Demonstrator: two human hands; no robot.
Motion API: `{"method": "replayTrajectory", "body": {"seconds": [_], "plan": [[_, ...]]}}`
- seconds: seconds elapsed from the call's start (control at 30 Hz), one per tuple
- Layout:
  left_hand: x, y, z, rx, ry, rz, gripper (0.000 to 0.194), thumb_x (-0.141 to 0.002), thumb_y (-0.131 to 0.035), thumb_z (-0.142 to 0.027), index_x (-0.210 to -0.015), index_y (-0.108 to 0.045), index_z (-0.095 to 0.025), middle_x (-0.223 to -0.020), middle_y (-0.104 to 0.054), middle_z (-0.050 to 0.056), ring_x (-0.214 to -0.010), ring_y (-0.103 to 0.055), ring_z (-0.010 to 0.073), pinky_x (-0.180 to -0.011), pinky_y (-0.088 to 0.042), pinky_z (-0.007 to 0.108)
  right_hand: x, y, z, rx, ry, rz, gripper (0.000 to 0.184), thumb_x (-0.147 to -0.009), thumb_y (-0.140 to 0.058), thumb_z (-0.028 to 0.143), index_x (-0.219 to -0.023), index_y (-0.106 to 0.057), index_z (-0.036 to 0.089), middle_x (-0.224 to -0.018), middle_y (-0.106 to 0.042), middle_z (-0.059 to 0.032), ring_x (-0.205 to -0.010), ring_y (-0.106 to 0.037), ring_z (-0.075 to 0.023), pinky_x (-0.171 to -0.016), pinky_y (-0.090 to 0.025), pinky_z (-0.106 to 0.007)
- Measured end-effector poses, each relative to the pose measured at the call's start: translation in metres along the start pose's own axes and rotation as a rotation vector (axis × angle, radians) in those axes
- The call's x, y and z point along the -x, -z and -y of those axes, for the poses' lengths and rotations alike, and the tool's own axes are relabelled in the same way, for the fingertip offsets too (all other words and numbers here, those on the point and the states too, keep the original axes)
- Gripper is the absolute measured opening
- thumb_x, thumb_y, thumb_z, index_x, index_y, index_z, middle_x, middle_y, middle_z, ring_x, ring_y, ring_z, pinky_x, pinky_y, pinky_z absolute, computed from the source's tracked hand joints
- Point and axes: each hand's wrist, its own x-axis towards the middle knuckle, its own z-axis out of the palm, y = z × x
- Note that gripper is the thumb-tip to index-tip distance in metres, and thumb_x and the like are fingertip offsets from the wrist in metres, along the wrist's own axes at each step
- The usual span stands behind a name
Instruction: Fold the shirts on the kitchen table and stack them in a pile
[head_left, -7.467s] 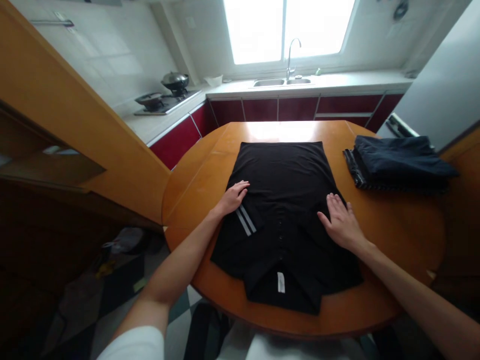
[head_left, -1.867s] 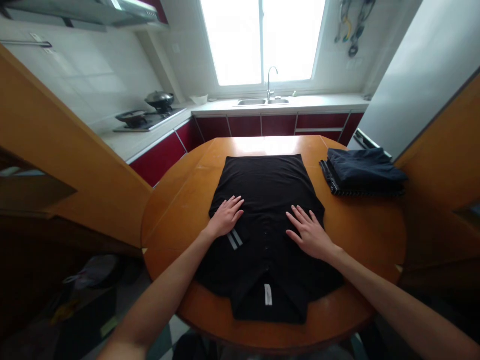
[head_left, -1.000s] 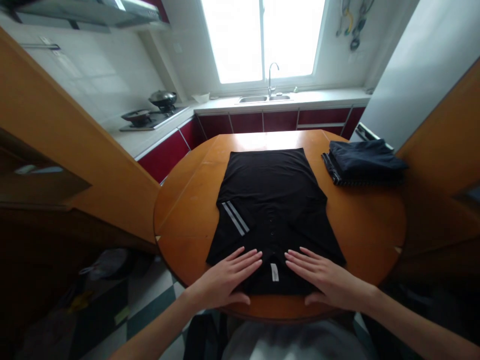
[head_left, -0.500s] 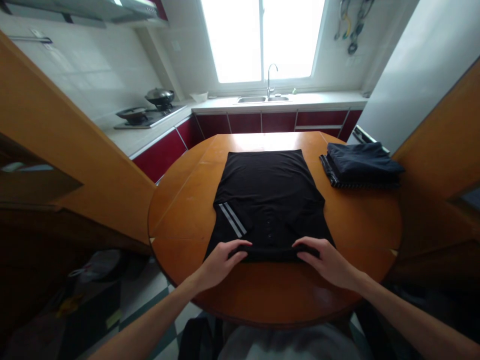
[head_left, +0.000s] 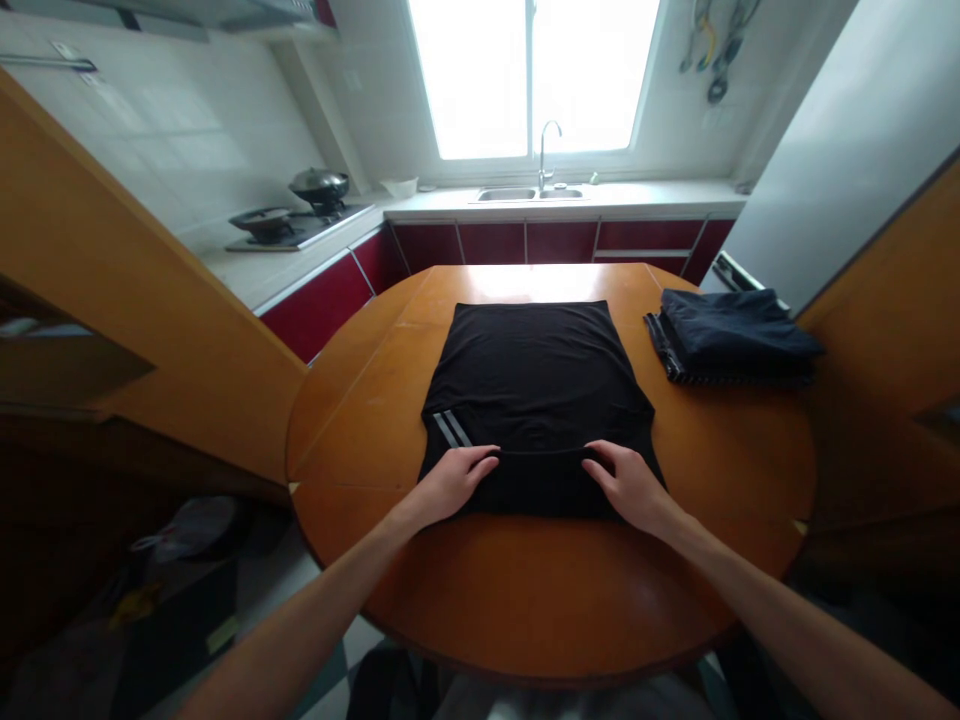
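A black shirt [head_left: 536,370] lies flat on the round wooden table [head_left: 540,600], its near end turned up and over toward the window. My left hand [head_left: 456,482] pinches the folded edge on the left, close to two pale stripes on a sleeve that is partly covered. On the right, my right hand [head_left: 628,485] grips the same edge between thumb and fingers. Between the hands the edge runs nearly straight. The shirt's buttons are hidden under the turned-up part.
A stack of folded dark clothes [head_left: 735,335] sits at the table's right side. Behind the table run a counter with a sink [head_left: 510,194] and a stove with a wok [head_left: 319,188]. A white fridge [head_left: 814,150] stands at the right.
Both hands have moved away from me, carrying the shirt's near edge over the buttons and part of the striped sleeve. The view has shifted slightly.
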Motion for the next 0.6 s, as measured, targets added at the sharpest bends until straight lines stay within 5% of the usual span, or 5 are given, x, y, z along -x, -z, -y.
{"method": "replayTrajectory", "body": {"seconds": [0.2,0.43,0.6], "plan": [[0.014,0.005,-0.004,0.034,-0.042,0.036,0.038,-0.096,-0.053,-0.043,-0.119,-0.07,-0.019,-0.108,-0.076,0.003,-0.097,-0.07,0.0211,-0.087,-0.052,0.027,0.021,0.013,0.003,-0.092,0.02,0.146,0.026,-0.093,-0.057,0.036,-0.112,-0.066,0.021,-0.091,-0.073,-0.0021,-0.084,-0.066,-0.0206,-0.074,-0.052,-0.03],[0.008,-0.001,-0.01,-0.049,0.012,-0.034,0.042,-0.096,-0.051,-0.042,-0.124,-0.07,-0.017,-0.109,-0.076,0.006,-0.093,-0.072,0.023,-0.088,-0.052,0.03,0.009,0.003,0.004,0.169,-0.027,0.011,0.035,-0.095,-0.052,0.03,-0.126,-0.064,0.017,-0.117,-0.073,-0.0125,-0.106,-0.068,-0.0285,-0.091,-0.052,-0.04],[0.003,-0.006,0.0,-0.152,0.065,-0.058,0.041,-0.097,-0.052,-0.043,-0.128,-0.067,-0.021,-0.098,-0.078,0.007,-0.086,-0.073,0.0232,-0.081,-0.052,0.029,0.003,-0.009,0.004,0.417,-0.03,-0.052,0.038,-0.098,-0.049,0.03,-0.13,-0.063,0.018,-0.117,-0.073,-0.0147,-0.1,-0.071,-0.0311,-0.084,-0.054,-0.042]]}}
